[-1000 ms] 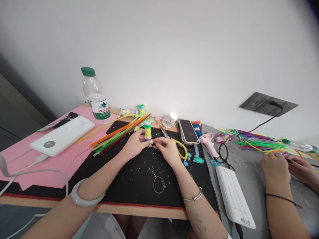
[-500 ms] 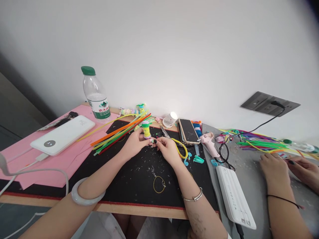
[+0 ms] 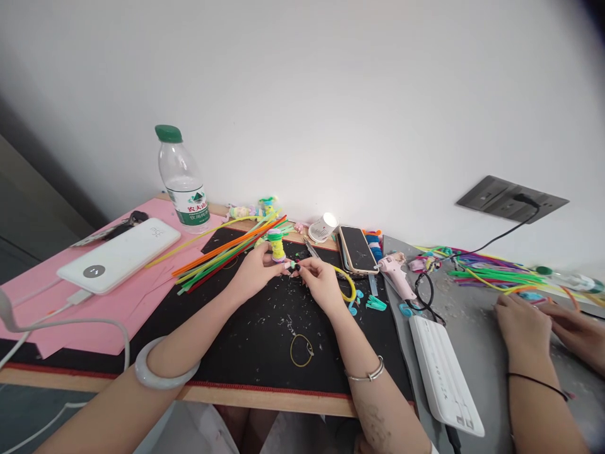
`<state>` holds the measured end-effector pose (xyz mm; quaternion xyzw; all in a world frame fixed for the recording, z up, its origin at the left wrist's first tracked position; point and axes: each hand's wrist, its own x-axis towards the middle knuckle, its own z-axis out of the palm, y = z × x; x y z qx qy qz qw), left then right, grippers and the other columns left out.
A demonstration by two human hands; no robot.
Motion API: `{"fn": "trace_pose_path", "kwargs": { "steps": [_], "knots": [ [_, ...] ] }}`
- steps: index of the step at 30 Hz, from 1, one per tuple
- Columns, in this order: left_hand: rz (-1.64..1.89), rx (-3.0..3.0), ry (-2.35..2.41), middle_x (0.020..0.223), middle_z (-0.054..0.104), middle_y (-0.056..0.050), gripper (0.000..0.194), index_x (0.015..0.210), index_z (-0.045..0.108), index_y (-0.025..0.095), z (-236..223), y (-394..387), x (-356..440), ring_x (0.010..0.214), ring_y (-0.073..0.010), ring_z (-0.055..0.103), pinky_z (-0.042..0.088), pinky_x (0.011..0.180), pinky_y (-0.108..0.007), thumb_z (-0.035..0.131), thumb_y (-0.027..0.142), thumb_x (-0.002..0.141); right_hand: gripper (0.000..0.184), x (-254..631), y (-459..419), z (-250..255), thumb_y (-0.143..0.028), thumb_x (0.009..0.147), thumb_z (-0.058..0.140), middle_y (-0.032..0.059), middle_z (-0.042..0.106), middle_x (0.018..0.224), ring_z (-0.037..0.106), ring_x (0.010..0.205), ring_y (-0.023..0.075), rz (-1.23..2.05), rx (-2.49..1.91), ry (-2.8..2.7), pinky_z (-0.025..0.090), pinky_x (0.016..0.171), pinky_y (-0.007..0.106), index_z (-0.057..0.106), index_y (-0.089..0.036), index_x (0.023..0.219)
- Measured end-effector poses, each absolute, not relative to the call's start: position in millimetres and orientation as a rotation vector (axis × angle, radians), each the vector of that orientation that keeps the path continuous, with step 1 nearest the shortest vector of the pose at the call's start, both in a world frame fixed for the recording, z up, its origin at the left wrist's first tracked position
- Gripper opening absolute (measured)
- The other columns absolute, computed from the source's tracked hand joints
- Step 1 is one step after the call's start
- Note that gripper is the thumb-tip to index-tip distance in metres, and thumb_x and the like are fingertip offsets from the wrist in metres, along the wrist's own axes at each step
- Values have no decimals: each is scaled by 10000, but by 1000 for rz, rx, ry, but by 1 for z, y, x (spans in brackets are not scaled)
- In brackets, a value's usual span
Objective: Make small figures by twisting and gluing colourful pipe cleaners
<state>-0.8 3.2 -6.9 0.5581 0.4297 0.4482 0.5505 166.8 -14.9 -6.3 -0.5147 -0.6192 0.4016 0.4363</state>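
Note:
A small coiled pipe-cleaner piece (image 3: 276,246), yellow in the middle with green at the top and lilac at the bottom, stands upright in the grip of my left hand (image 3: 256,271). Thumb and fingers close round its lower end. Close beside it, my right hand (image 3: 322,282) is pinched, fingertips almost meeting the left ones. Between them shows a tiny pale and green bit (image 3: 292,265), too small to name. Scissors (image 3: 312,250) lie just behind my right hand, partly hidden. A yellow pipe cleaner (image 3: 348,285) curves out beside that hand.
Loose pipe cleaners (image 3: 227,255) lie left on the black mat (image 3: 227,353). Behind are a water bottle (image 3: 186,189), paper cup (image 3: 322,228) and phone (image 3: 358,249). A glue gun (image 3: 397,275) and power bank (image 3: 447,372) lie right, near another person's hands (image 3: 529,321). Another power bank (image 3: 120,255) sits left.
My right fingertips have drawn slightly right, and the tiny bit shows more between the hands. The coiled piece has barely shifted. The other person's hands moved a little.

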Motion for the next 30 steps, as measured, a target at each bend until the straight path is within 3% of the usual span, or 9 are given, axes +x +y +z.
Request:
{"fn": "trace_pose_path", "kwargs": {
  "steps": [20, 30],
  "knots": [
    [1075, 1407, 1020, 831, 696, -28, 293, 920, 517, 179, -10, 3, -1, 756, -212, 705, 562, 786, -409, 693, 208, 688, 119, 164, -20, -5, -198, 780, 508, 5, 652, 663, 559, 588, 124, 886, -1261, -1688, 425, 581, 237, 600, -176, 709],
    [1078, 1355, 1103, 797, 688, -25, 324, 924, 501, 179, -8, 5, -2, 692, -222, 709, 583, 702, -392, 708, 250, 685, 144, 171, -16, -4, -303, 778, 550, 22, 649, 668, 498, 523, 111, 939, -1259, -1417, 391, 496, 229, 595, -167, 768]
  ]
}}
